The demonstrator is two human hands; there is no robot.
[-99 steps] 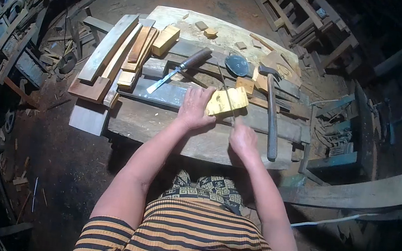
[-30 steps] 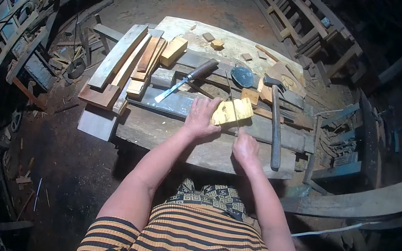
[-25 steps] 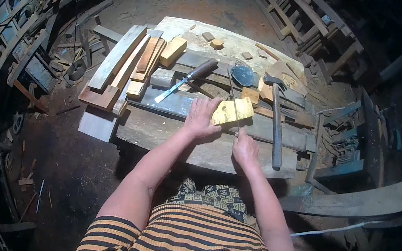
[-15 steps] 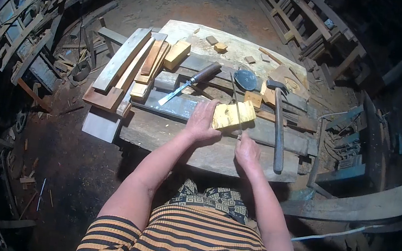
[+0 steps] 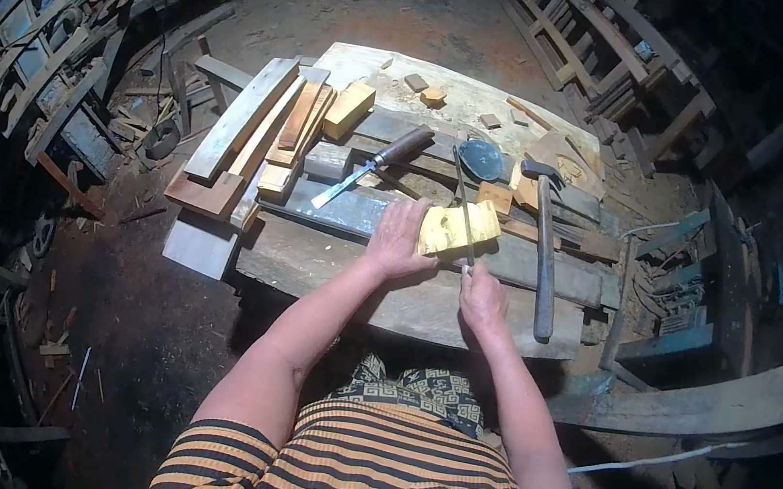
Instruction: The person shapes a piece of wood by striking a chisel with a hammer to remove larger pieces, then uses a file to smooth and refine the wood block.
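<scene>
My left hand (image 5: 400,241) grips the left end of a yellow, notched wooden block (image 5: 444,230) and holds it against the bench. Closed around the near end of a long, thin, dark file (image 5: 465,198) is my right hand (image 5: 483,297). The file lies across the top of the block and points away from me. A chisel (image 5: 374,166) with a dark wooden handle rests to the left, beyond my left hand. To the right lies a hammer (image 5: 544,253), its long handle towards me. Past the block sits a dark round dish (image 5: 480,159).
Wooden strips and boards (image 5: 247,129) are stacked at the bench's left side. Small wood offcuts (image 5: 432,97) lie on the pale board (image 5: 355,62) at the back. Timber racks (image 5: 591,49) stand far right, and scrap wood (image 5: 132,130) litters the floor at left.
The whole view has shifted very slightly. Both hands keep their hold on the block and the file, with little visible movement.
</scene>
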